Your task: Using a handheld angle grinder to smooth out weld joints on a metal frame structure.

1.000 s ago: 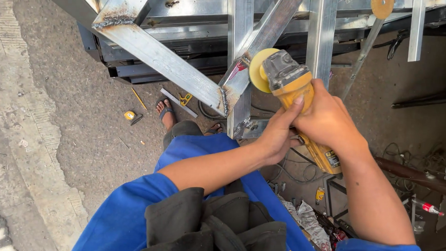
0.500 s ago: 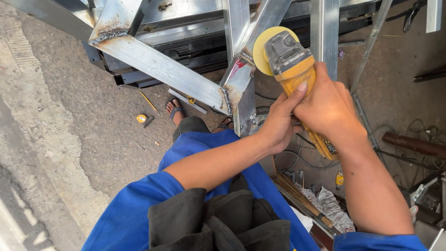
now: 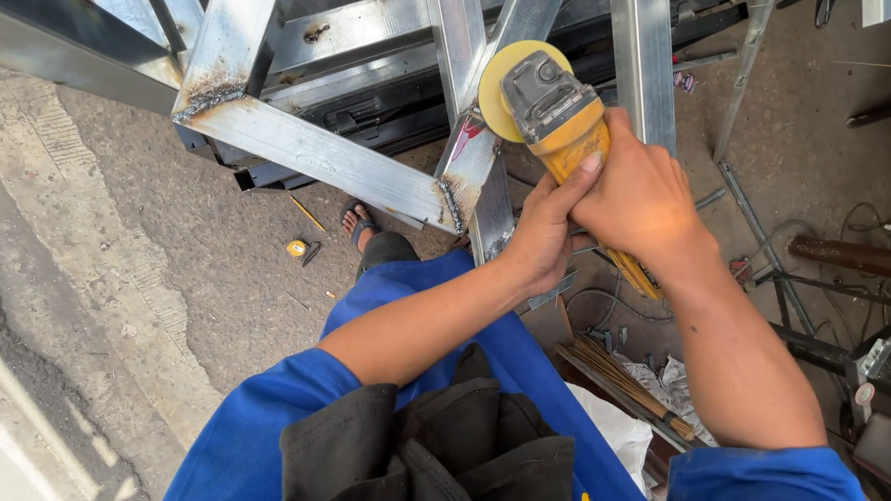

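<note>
- Head view: the right hand (image 3: 640, 194) is closed around the yellow body of the angle grinder (image 3: 561, 125). The left hand (image 3: 547, 230) is closed on the same body from below, and its thumb lies along the side of the body.
- The grinder is held above the steel frame (image 3: 310, 152). Its yellow disc (image 3: 501, 83) is just beside the upright tube and a little above the rough weld seam (image 3: 454, 203), where the slanted tube meets that upright. I cannot tell if the disc touches the metal.
- No sparks show, so I judge that the disc is not cutting at this moment.
- To grind this seam well, I think both hands should keep a firm hold and bring the disc to the bead at a low angle, with light pressure, moving along the seam and not staying in one spot.
- The person's sandalled foot (image 3: 359, 222) is on the ground under the frame, close below the joint, and it is bare on top. Sparks could fall there, so it is better to direct them away.
- A small yellow tape measure (image 3: 297, 247) lies on the concrete near the foot, and a bundle of thin rods (image 3: 630, 384) lies at the right.
</note>
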